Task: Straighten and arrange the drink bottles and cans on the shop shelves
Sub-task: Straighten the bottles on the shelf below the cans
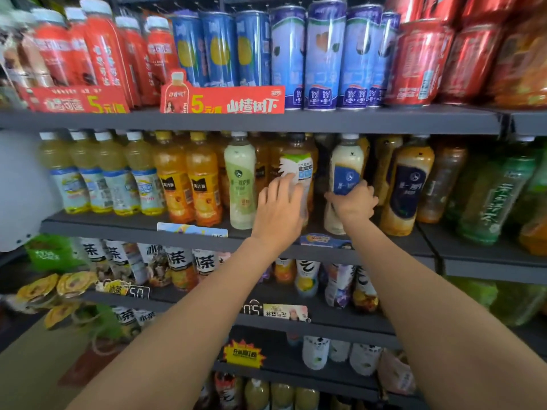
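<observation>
Reaching into the second shelf (pixel 207 232) from the top, both hands work on neighbouring bottles near the centre of the view. The left hand (pixel 278 211) lies with fingers curved round the lower body of a clear bottle with a white label (pixel 299 170), its thumb side hidden behind the bottle, so the firmness of the hold cannot be told. The right hand (pixel 353 202) grips the waist of a cream-coloured bottle with a dark blue label (pixel 344 170), fingers wrapped across the label's lower edge. The two held bottles stand just beside each other, the blue-labelled one at 3 o'clock of the white-labelled one. At 9 o'clock of the left hand stands a pale green milk-tea bottle (pixel 240 179), upright and facing forward; beyond it, further toward 9 o'clock, the orange juice bottles (pixel 189 184) and pale yellow bottles (pixel 100 173) form a close, even row. At 3 o'clock of the right hand a darker-labelled bottle (pixel 407 184) leans slightly. At 12 o'clock, the blue cans (pixel 307 54) and red cans (pixel 420 60) on the top shelf stand packed tight. Judged from this arrangement, the left stretch of the shelf appears tidy, the middle is in progress, and the leaning bottles to the right, as well as the lower shelves with tilted pouches (pixel 177 264), seem left to do.
</observation>
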`<action>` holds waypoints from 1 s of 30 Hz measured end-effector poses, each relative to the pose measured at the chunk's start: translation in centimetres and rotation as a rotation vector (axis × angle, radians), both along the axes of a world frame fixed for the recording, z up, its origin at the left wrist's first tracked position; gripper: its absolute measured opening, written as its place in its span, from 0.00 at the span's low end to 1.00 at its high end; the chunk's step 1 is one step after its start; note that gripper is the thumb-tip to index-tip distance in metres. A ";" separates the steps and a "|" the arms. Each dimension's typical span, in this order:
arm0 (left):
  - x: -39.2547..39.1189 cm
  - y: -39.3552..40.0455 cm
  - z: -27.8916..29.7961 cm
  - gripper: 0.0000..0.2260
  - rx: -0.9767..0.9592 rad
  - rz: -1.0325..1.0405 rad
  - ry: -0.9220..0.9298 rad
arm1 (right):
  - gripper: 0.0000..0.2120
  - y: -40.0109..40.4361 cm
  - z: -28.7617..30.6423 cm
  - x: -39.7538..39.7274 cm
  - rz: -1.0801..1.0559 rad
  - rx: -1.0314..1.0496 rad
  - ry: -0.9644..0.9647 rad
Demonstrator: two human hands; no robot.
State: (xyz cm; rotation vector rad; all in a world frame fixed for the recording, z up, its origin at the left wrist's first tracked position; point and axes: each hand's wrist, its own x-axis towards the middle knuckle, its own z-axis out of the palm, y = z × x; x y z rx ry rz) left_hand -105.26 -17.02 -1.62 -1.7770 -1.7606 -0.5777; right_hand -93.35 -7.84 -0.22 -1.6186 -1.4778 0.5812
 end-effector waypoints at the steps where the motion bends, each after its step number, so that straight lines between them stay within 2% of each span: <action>1: -0.2 0.0 -0.2 0.24 -0.005 -0.010 0.005 | 0.34 -0.3 -0.1 0.1 0.003 0.019 -0.006; 5: 0.5 0.4 0.2 0.23 0.020 -0.045 0.005 | 0.31 -1.4 -0.3 1.4 -0.025 0.094 0.023; 12: 6.0 1.2 1.4 0.22 0.023 -0.126 -0.093 | 0.27 -3.2 -1.1 6.2 -0.045 0.206 0.004; 17: 9.8 2.4 0.8 0.20 -0.121 -0.081 -0.212 | 0.29 -4.5 -1.3 10.0 -0.084 0.224 -0.031; 24: 15.5 4.6 1.1 0.21 -0.234 -0.084 -0.522 | 0.30 -4.2 -1.2 15.0 -0.187 0.174 -0.027; 28: 18.1 5.1 2.0 0.17 -0.188 -0.342 -0.847 | 0.27 -3.8 -1.8 16.4 -0.119 0.189 -0.022; 30: 18.0 4.4 2.1 0.13 -0.091 -0.437 -0.899 | 0.25 -3.8 -2.2 15.8 -0.051 0.240 -0.061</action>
